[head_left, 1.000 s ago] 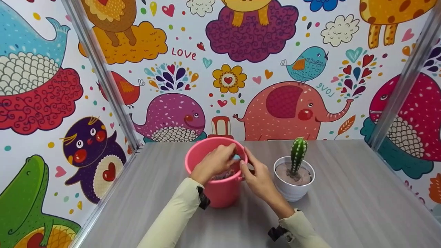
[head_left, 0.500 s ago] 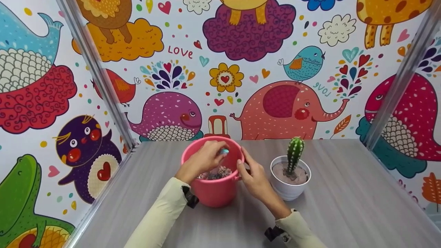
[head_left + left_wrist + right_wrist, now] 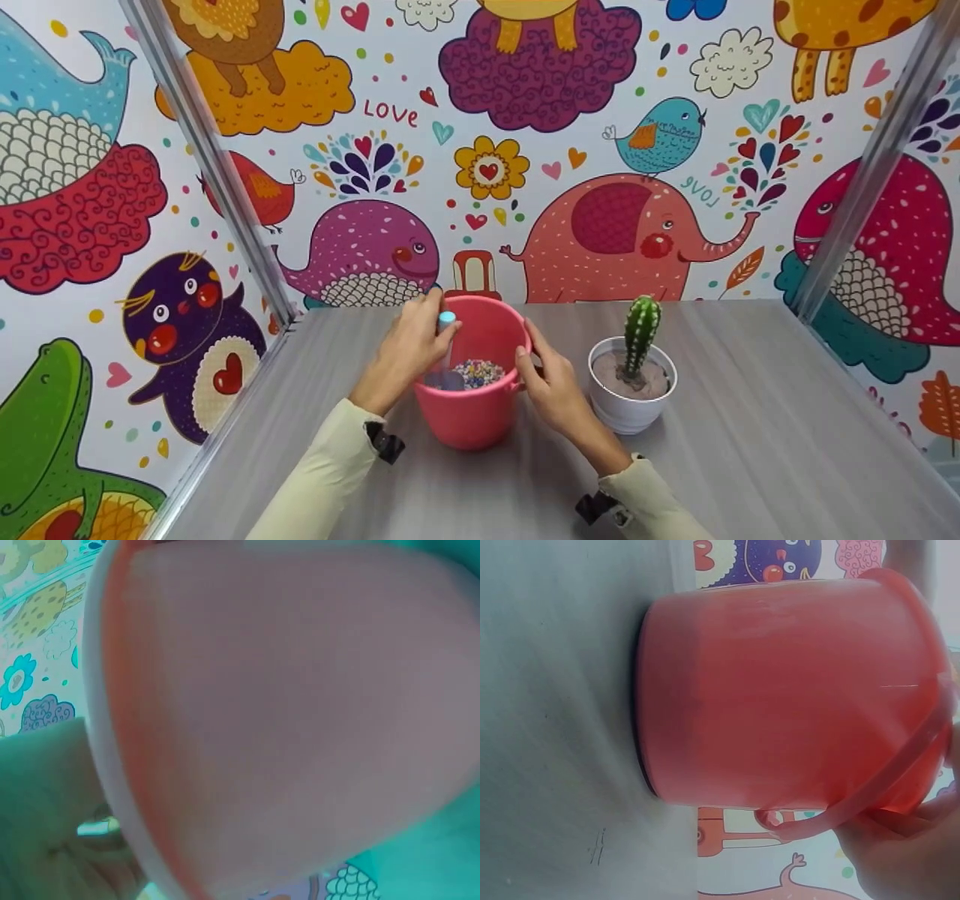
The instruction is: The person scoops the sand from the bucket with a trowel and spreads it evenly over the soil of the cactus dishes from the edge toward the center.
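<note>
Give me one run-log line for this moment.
left hand: holds blue-ended tool in pink bucket; right hand: grips bucket rim; contents: multicolored bits; potted cactus: upright on table

We count one pink bucket, one blue-tipped scoop, one white pot, one cactus, one left hand, one right hand, two sleeves, two metal posts and one worktop; we cannot number the coloured bits.

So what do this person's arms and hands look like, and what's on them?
Long, plain, pale cream sleeves: the left sleeve and right sleeve both end near the wrist. A small black left wrist device and right wrist device show there. The left hand and right hand wear no gloves.
</note>
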`<state>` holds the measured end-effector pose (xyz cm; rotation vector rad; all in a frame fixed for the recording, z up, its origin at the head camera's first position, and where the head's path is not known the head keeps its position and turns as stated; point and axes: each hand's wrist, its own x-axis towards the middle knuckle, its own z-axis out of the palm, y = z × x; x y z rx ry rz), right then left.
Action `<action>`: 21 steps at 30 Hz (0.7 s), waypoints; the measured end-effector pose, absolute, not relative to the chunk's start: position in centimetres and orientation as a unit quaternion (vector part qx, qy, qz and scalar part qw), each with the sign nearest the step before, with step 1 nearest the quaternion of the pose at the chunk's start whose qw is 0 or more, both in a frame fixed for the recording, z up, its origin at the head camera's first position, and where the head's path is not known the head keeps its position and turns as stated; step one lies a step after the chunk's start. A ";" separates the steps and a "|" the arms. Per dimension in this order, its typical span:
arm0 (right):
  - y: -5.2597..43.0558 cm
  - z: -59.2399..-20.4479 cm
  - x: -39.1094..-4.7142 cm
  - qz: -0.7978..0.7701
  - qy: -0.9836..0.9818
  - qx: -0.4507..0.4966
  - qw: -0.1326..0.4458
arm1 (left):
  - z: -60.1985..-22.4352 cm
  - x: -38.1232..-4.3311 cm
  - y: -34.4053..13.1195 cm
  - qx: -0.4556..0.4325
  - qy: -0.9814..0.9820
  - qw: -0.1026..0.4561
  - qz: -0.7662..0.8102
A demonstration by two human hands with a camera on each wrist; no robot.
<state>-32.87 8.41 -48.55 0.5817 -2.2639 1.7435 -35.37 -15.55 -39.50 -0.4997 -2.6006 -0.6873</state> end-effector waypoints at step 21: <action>8.3 -48.7 -32.9 0.586 -0.775 0.204 0.118 | -37.8 -33.5 -16.3 -0.243 -0.955 0.171 0.019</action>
